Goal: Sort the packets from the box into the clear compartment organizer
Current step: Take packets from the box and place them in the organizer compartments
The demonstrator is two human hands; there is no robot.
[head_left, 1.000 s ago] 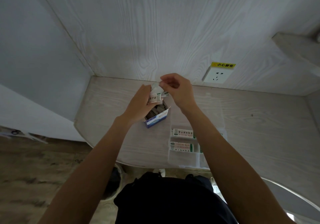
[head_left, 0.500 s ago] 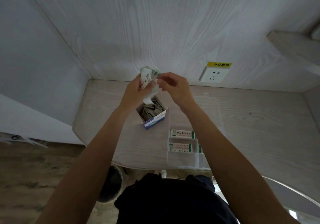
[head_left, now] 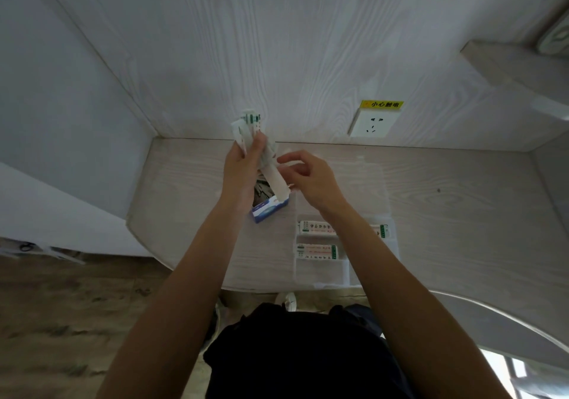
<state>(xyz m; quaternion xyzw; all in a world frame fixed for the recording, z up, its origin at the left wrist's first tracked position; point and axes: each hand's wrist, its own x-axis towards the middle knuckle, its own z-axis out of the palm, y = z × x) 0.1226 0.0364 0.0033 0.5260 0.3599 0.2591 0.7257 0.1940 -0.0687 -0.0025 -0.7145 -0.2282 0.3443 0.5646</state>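
My left hand (head_left: 243,164) grips a bunch of white packets (head_left: 248,127) with green print, raised above the blue-and-white box (head_left: 269,209). One long packet (head_left: 275,180) hangs down from the bunch toward the box. My right hand (head_left: 308,177) hovers just right of it with curled fingers; whether it touches the strip is unclear. More packets lie inside the box. The clear compartment organizer (head_left: 321,270) sits on the desk to the right, with packets (head_left: 315,227) in its compartments, partly hidden by my right forearm.
A pale wood-grain desk (head_left: 446,214) fills a walled alcove. A wall socket (head_left: 372,123) with a yellow label sits on the back wall. A shelf (head_left: 508,63) juts out at upper right. The desk's front edge curves near my body.
My left hand lifted the bunch of packets higher out of the box. My right hand let go of the bunch's top and dropped lower, beside the hanging packet.
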